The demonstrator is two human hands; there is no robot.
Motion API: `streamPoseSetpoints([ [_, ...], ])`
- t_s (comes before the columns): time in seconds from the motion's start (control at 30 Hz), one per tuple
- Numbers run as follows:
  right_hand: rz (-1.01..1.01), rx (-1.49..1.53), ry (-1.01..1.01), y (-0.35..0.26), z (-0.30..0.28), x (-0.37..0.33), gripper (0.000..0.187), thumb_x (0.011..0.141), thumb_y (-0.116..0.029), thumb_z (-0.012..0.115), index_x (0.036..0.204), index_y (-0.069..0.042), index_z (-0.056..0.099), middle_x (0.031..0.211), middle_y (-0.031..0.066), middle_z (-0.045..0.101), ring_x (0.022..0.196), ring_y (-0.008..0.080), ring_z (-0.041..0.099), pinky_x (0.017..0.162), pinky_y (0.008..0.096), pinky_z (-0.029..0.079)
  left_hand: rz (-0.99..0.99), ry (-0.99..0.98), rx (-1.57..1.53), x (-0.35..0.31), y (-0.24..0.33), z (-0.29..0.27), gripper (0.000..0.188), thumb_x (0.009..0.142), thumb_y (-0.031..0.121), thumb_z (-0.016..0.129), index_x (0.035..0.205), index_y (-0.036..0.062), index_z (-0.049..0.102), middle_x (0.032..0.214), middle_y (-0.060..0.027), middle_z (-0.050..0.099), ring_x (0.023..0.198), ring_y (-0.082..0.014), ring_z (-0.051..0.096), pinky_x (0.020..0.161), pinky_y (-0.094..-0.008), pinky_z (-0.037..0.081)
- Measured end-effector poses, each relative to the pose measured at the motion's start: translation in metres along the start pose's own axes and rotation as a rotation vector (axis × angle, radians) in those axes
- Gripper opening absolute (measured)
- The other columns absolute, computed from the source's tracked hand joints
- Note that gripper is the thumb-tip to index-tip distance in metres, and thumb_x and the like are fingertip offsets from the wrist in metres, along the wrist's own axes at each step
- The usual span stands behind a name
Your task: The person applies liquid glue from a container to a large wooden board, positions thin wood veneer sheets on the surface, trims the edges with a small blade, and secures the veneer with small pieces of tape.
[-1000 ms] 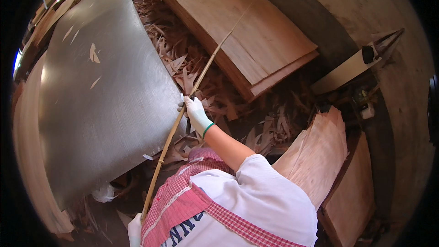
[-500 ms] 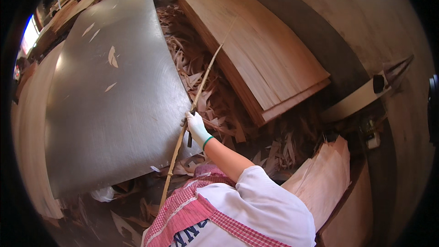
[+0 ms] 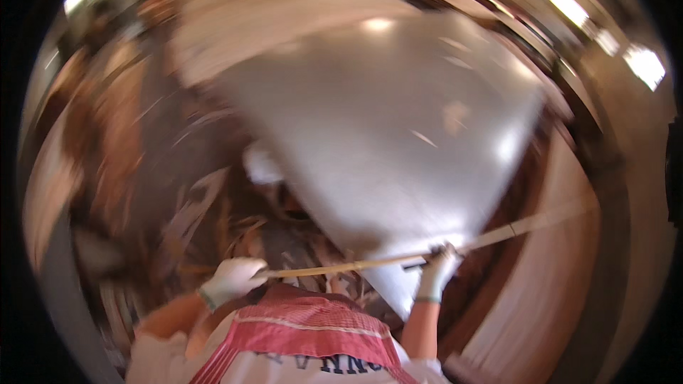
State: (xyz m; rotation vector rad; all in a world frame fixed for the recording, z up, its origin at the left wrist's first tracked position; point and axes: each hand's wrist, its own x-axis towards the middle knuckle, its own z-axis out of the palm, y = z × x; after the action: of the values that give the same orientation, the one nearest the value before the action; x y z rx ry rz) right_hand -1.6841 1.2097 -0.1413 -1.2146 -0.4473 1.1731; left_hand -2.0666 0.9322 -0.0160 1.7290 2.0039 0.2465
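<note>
A long, thin bamboo stick (image 3: 334,269) lies across in front of my body, passing over the near corner of a smooth metal-topped table (image 3: 384,142). My gloved left hand (image 3: 236,277) is closed round the stick's left end. Farther right, my gloved right hand (image 3: 442,269) also grips it, and the stick runs on past that hand to the right. A short, dark, narrow tool (image 3: 415,266) shows at my right hand; motion blur hides its kind. Several thin wood scraps, including a pale curved one (image 3: 454,115), lie on the metal top.
Beyond the table is a pale stack of wood sheets (image 3: 284,14). Another wood stack (image 3: 530,284) stands at the right. Veneer scraps (image 3: 192,206) litter the floor at left, near a white crumpled thing (image 3: 262,163). Much is blurred.
The view has swung left, so the metal table now lies ahead. My left hand has come into sight on the stick, which now lies crosswise. The right hand still holds it.
</note>
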Motion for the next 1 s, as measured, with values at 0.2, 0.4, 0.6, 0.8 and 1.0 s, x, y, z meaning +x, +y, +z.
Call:
streamPoseSetpoints([
  [0.2, 0.082, 0.106, -0.076, 0.004, 0.072, -0.052, 0.020, 0.094, -0.028, 0.059, 0.095, -0.008, 0.057, 0.072, 0.0026, 0.053, 0.055, 0.0105, 0.045, 0.042, 0.0215, 0.033, -0.193, 0.152, 0.065, -0.082, -0.084, -0.005, 0.029, 0.085, 0.034, 0.062, 0.102, 0.0112, 0.063, 0.092, -0.0111, 0.067, 0.088, -0.0320, 0.064, 0.076, -0.0436, 0.051],
  [0.4, 0.122, -0.088, -0.315, 0.069, 0.201, -0.101, 0.020, 0.095, -0.027, 0.057, 0.086, -0.011, 0.050, 0.071, 0.0006, 0.050, 0.055, 0.0085, 0.044, 0.041, 0.0191, 0.030, -0.487, -0.174, -0.166, -0.103, -0.198, 0.004, 0.032, 0.089, 0.035, 0.061, 0.115, 0.0159, 0.061, 0.104, -0.0109, 0.068, 0.098, -0.0307, 0.065, 0.080, -0.0432, 0.050],
  [0.6, 0.118, -0.142, -0.388, 0.125, 0.407, -0.174, 0.018, 0.096, -0.023, 0.054, 0.085, -0.009, 0.050, 0.068, -0.0005, 0.048, 0.054, 0.0077, 0.040, 0.042, 0.0222, 0.029, -0.486, 0.097, -0.147, -0.089, -0.325, -0.059, 0.023, 0.087, 0.032, 0.062, 0.106, 0.0183, 0.062, 0.084, -0.0096, 0.068, 0.083, -0.0306, 0.067, 0.069, -0.0440, 0.050],
  [0.8, 0.146, -0.278, -0.617, 0.212, 0.562, -0.238, 0.025, 0.097, -0.027, 0.054, 0.109, -0.004, 0.056, 0.085, 0.0038, 0.061, 0.070, 0.0106, 0.058, 0.045, 0.0189, 0.035, -0.481, 0.333, -0.183, -0.053, -0.420, -0.123, 0.020, 0.087, 0.035, 0.062, 0.096, 0.0179, 0.064, 0.075, -0.0090, 0.067, 0.071, -0.0293, 0.067, 0.060, -0.0416, 0.050],
  [1.0, 0.135, -0.314, -0.656, 0.307, 0.702, -0.252, 0.026, 0.095, -0.027, 0.055, 0.108, -0.004, 0.057, 0.089, 0.0053, 0.060, 0.073, 0.0127, 0.057, 0.048, 0.0206, 0.037, -0.361, 0.597, -0.299, 0.049, -0.506, -0.170, 0.026, 0.088, 0.038, 0.059, 0.086, 0.0121, 0.061, 0.075, -0.0092, 0.066, 0.071, -0.0300, 0.066, 0.059, -0.0409, 0.050],
])
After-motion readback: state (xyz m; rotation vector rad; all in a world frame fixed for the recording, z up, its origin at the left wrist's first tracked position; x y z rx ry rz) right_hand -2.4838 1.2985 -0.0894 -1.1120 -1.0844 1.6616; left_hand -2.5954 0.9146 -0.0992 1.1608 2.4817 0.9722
